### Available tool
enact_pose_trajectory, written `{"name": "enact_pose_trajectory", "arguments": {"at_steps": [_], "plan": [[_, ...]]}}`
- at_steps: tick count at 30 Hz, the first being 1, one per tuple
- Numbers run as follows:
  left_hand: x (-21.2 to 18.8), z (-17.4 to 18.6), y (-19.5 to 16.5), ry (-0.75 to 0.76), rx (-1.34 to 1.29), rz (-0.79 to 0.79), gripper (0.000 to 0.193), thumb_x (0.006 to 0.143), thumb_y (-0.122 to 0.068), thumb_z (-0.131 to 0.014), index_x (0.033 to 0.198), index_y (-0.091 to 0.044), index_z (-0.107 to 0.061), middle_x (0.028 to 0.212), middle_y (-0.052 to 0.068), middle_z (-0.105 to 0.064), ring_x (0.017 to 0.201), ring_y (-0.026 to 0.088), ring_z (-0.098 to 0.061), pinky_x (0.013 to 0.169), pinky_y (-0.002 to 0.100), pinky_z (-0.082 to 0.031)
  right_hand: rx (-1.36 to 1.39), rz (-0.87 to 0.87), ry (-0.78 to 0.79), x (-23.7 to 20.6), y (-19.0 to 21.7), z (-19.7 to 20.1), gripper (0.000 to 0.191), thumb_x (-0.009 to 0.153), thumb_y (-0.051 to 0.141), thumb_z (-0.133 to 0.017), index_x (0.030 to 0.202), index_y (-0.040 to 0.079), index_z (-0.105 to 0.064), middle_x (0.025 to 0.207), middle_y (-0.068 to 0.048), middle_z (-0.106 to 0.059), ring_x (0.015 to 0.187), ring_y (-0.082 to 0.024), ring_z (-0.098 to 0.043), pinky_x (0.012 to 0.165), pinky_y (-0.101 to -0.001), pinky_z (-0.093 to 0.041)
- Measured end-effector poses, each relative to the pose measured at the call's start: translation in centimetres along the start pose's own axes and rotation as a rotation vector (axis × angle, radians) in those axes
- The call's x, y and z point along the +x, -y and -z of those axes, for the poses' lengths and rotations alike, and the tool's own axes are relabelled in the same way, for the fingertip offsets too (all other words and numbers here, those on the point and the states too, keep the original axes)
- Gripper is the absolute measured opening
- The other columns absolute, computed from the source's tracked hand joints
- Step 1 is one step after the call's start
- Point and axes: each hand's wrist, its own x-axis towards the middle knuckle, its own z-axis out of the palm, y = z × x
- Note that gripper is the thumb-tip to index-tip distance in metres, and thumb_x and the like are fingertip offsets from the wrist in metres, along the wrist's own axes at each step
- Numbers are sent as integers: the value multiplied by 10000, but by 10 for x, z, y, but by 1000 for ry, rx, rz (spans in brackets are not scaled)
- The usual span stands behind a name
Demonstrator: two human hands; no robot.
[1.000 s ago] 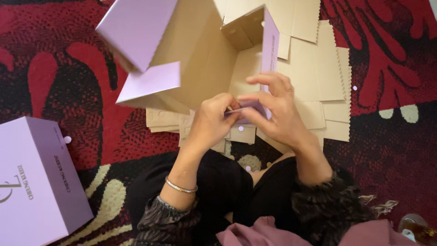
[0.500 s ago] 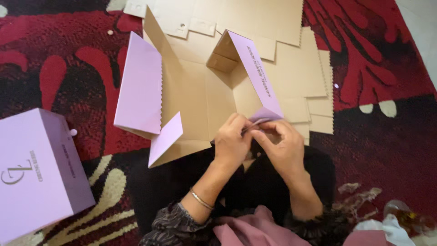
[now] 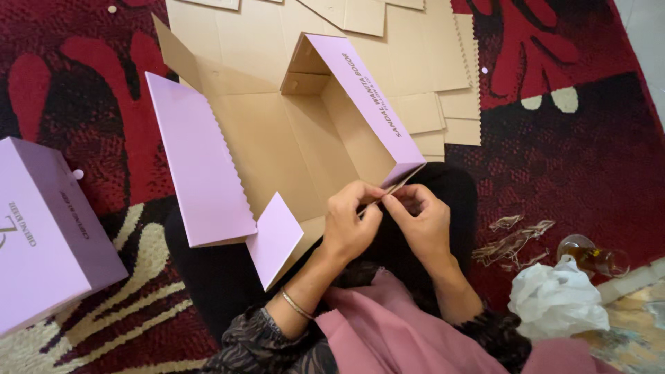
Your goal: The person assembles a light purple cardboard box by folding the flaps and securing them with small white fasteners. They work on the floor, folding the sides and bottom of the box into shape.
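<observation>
- So there's one half-folded box (image 3: 298, 149), lilac outside and plain brown cardboard inside, lying open across the person's lap with nothing in it. One long side wall is standing up on the right; the other lilac panel lies flat out to the left with a small lilac flap hanging off its near corner.
- The left hand (image 3: 350, 225) and right hand (image 3: 422, 221) meet at the near corner of the upright wall. Both grips are closed in a pinch on the cardboard edge there, fingertips nearly touching each other.
- There's a thin bangle (image 3: 296, 305) on the left wrist.
- One finished lilac box (image 3: 45, 235) sits closed on the carpet at the far left, well apart from the hands. Can't see what's inside it.
- A stack of flat cardboard blanks (image 3: 422, 62) is spread on the red patterned carpet (image 3: 575, 145) just behind the open box. I can't count them, since they overlap too much.
- Off to the right: one small glass bottle (image 3: 596, 256) on its side with amber liquid in it, one crumpled white tissue (image 3: 554, 298) touching it, and some clear plastic scraps (image 3: 516, 239) just beside.
</observation>
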Motion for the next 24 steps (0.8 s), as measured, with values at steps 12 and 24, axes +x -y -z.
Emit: {"name": "enact_pose_trajectory", "arguments": {"at_steps": [12,24], "plan": [[28,-6,2,-44,249,-21,136,937,-154,-683,954,-28,-732,867,147,-725,805,313,-682,724,406,-532,72,-19,-35,1,-5,-12,209,886,151,-783,975,-10,-683,884,-29,-749,779,-59,-684,730,-226,-563],[27,-4,13,-10,132,194,157,906,-160,-712,915,-5,-730,836,135,-723,718,227,-709,663,340,-548,16,-24,-82,4,0,-16,218,887,165,-804,963,-22,-723,861,-50,-762,762,-63,-690,705,-220,-558]]}}
